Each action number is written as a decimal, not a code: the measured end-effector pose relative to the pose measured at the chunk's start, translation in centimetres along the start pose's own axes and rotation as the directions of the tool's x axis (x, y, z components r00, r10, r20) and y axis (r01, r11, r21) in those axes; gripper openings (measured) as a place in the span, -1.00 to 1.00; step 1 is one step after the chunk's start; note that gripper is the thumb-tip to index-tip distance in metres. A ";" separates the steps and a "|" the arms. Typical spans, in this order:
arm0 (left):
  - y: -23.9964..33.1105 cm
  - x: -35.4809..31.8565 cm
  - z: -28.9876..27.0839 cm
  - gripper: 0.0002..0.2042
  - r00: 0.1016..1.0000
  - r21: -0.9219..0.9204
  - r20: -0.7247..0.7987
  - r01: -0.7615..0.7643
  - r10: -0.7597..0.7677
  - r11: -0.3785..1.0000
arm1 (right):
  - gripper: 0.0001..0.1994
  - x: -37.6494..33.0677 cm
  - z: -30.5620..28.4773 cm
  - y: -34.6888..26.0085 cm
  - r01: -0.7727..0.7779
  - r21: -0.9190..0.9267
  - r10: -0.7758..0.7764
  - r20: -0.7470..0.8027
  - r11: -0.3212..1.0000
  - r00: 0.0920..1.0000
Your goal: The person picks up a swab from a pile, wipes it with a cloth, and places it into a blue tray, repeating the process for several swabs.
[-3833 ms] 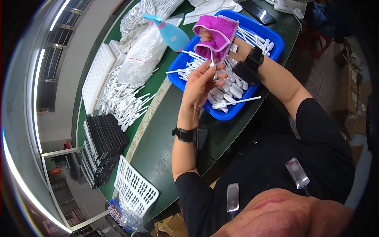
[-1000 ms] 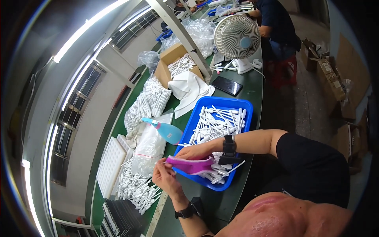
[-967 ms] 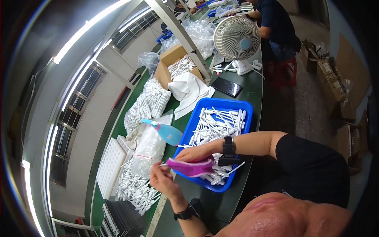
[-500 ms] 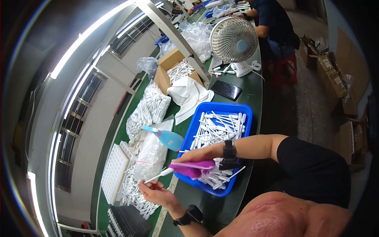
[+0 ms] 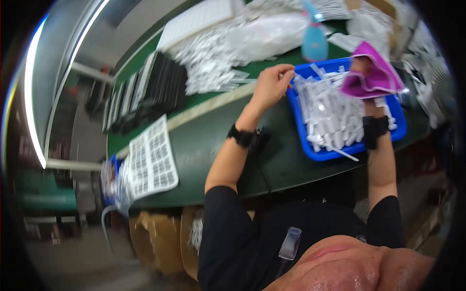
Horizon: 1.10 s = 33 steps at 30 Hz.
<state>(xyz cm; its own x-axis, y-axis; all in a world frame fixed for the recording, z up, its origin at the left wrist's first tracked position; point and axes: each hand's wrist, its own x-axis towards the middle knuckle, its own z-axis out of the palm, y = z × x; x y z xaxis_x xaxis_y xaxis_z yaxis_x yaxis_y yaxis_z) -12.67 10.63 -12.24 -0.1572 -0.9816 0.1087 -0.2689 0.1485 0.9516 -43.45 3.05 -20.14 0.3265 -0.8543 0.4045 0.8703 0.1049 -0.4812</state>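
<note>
My right hand (image 5: 361,65) is over the right side of a blue tray (image 5: 323,156), wrapped in a purple cloth (image 5: 374,80) that hides most of its fingers. The tray is filled with white plastic stick-like pieces (image 5: 330,114), thicker at one end; one pokes over the near rim. By the tray's left rim is my left hand (image 5: 274,86), its fingers curled together toward the thumb. Blur keeps me from seeing whether a small piece is between them. Both wrists carry black bands.
A light-blue spray bottle (image 5: 315,42) stands behind the tray. White pieces (image 5: 208,63) lie heaped at the back, beside a clear plastic bag (image 5: 272,36) and a white tray (image 5: 199,22). Black trays (image 5: 150,82) and a white sheet with dark squares (image 5: 153,157) lie leftward. Cardboard boxes (image 5: 160,240) are below.
My view has swung left along the bench. My hands have moved apart: the left no longer touches the white stick piece that ran into the cloth, and the right still has the purple cloth.
</note>
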 end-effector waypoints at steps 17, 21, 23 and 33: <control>-10.0 -7.0 -21.4 -0.81 0.949 0.963 -0.121 0.042 0.291 0.266 | -0.78 0.3 8.8 1.2 -0.185 0.302 0.129 0.197 0.935 0.972; -8.7 -7.2 -21.4 -0.72 0.986 0.983 -0.055 0.026 0.158 0.181 | -0.79 0.0 8.8 2.2 -0.129 0.318 0.117 0.058 0.939 0.991; -5.4 -6.6 -17.8 -0.68 0.975 0.638 -0.195 0.208 -0.106 0.742 | -0.79 -0.5 8.1 0.9 -0.124 0.319 0.122 0.028 0.939 0.992; 0.8 -2.5 -2.6 -0.77 0.992 -0.617 -0.021 0.087 -0.126 0.782 | -0.74 -1.6 8.9 2.0 -0.079 0.206 0.113 -0.161 0.975 0.980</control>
<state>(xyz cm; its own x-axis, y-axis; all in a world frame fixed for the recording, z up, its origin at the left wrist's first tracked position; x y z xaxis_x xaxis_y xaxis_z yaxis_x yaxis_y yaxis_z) -10.07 12.85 -11.01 -0.1024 -0.9947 -0.0063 0.3622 -0.0432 0.9311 -38.96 9.16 -14.86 0.3592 -0.9078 0.2166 0.8990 0.2743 -0.3413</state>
